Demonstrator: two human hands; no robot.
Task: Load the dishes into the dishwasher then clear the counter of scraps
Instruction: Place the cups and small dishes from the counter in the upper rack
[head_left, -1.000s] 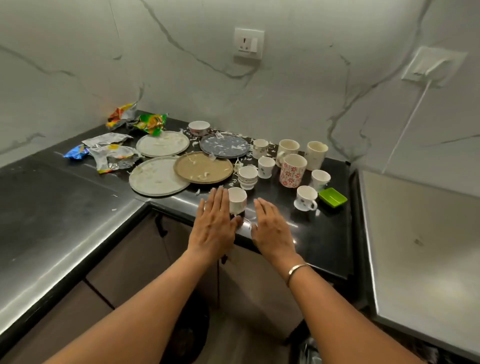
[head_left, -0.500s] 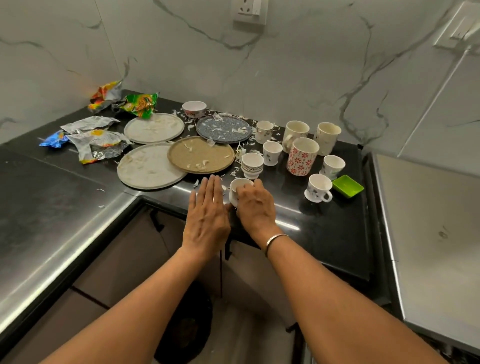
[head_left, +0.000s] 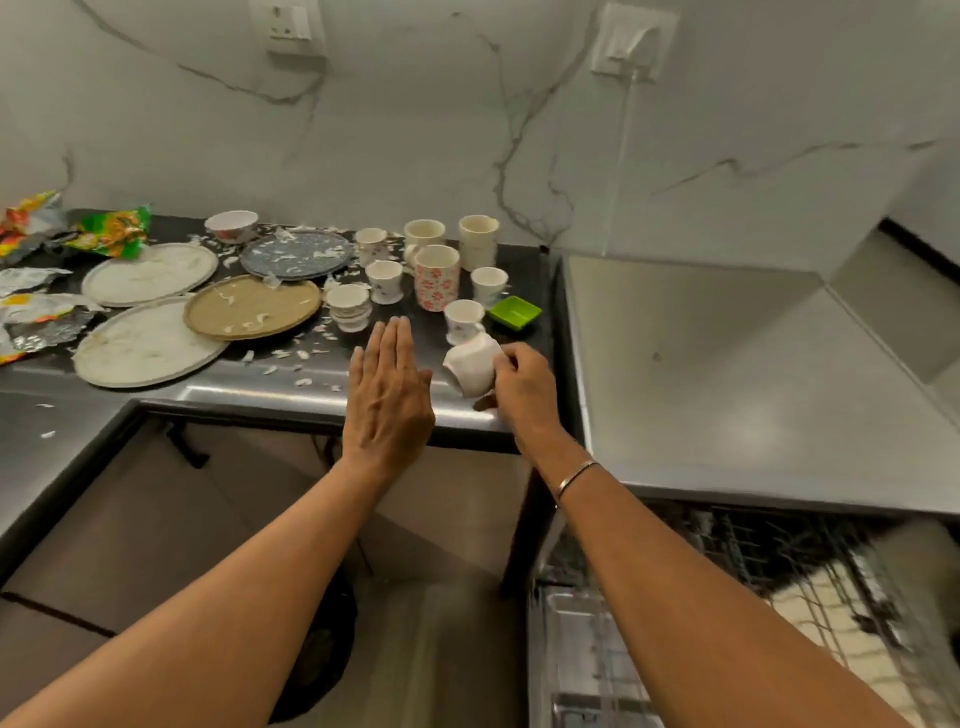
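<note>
My right hand (head_left: 522, 384) grips a small white cup (head_left: 471, 368), tilted on its side just above the counter's front edge. My left hand (head_left: 387, 395) hovers flat beside it, fingers straight, holding nothing. Behind them on the black counter (head_left: 524, 280) stand several cups and mugs, among them a red-flowered mug (head_left: 435, 278) and a stack of small cups (head_left: 349, 306). Further left lie two white plates (head_left: 148, 273) (head_left: 140, 345), a tan plate (head_left: 249, 306), a blue plate (head_left: 296, 254) and a small bowl (head_left: 231, 224). White scraps (head_left: 301, 382) litter the counter. The open dishwasher rack (head_left: 779, 597) shows at bottom right.
Crumpled snack wrappers (head_left: 111, 228) and foil (head_left: 36, 317) lie at the far left. A green dish (head_left: 514, 312) sits by the counter's right edge. The dishwasher's steel top (head_left: 727, 389) is on the right, cabinet doors (head_left: 156, 519) below the counter, wall sockets (head_left: 283, 23) above.
My right hand has lifted the small white cup off the counter and carried it right, tipping it sideways. My left hand stayed flat and open. The view swung right, revealing the dishwasher rack.
</note>
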